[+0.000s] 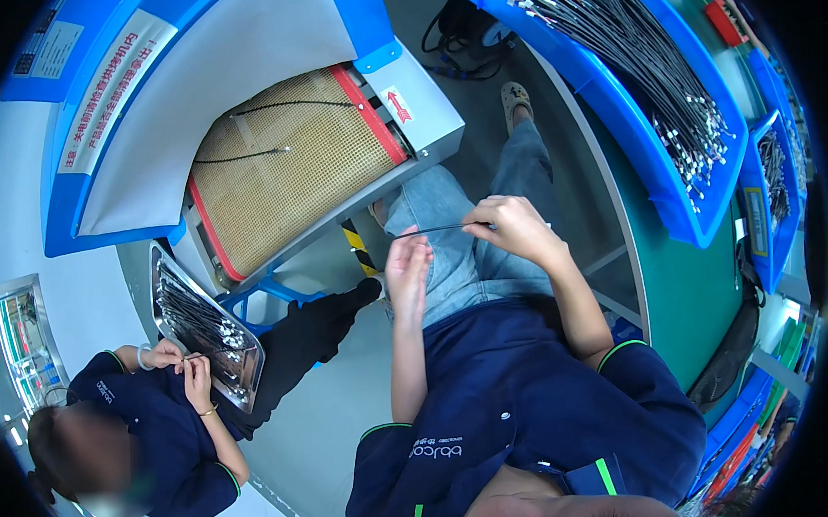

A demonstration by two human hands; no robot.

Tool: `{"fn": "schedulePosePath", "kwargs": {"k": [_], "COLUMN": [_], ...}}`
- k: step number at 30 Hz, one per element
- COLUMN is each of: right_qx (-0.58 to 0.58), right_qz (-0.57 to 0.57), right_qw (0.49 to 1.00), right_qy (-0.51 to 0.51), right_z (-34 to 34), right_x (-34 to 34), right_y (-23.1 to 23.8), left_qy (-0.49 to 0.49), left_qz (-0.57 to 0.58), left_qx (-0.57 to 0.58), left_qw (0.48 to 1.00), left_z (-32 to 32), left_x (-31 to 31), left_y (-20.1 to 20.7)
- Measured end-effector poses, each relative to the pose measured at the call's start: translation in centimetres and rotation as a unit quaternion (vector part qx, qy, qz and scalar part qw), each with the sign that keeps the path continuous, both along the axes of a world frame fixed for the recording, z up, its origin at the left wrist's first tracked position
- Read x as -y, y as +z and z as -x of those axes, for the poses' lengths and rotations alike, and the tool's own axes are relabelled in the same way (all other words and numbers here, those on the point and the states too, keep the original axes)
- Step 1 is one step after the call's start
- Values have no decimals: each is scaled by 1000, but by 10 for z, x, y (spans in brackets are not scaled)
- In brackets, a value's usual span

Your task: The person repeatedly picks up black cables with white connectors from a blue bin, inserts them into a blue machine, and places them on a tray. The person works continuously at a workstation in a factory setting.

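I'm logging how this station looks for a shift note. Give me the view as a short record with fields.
Left hand: holds a thin black cable at its fingertips
Right hand: grips the same cable
Cable state: nearly straight between the hands
Belt: tan mesh with red edges, two dark cables lying apart on it
Right side: blue bin full of black cables
Left side: co-worker with a metal tray of cables

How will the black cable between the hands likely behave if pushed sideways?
The cable is thin, so probably light and easily bent. It runs nearly straight between left hand and right hand, so perhaps slightly springy, unless pulled taut.
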State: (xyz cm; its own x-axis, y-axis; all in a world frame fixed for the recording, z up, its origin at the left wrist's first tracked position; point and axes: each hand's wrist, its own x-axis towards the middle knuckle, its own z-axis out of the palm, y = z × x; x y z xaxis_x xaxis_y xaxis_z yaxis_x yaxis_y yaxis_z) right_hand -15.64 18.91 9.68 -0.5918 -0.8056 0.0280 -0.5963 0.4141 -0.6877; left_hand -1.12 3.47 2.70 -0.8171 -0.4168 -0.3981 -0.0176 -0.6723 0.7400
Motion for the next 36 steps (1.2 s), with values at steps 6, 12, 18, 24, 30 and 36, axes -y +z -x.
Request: {"fn": "schedulePosePath", "kwargs": {"k": [6, 12, 18, 24, 30, 36], "right_qx": [8, 6, 18, -40, -31, 33], "right_qz": [-3, -22, 35, 56, 85, 89], "right_qw": [1000, 999, 999, 998, 996, 994], "right_qy": [17, -29, -35, -15, -29, -53], "right_z": [-3, 8, 3, 0, 6, 4], "right_x": [4, -17, -11, -5, -9, -10], "right_y": [3, 4, 8, 3, -5, -7], "left_qy": [93, 170, 179, 200, 211, 213], "left_qz": [-63, -25, -11, 3, 17, 16], "left_qx": [-31, -13, -21, -19, -29, -25], "left_qw": [993, 985, 984, 980, 977, 977], "left_z": [5, -5, -10, -10, -16, -17], "left_x": [-7, 15, 18, 19, 30, 30], "left_y": [-9, -11, -9, -4, -8, -7]}}
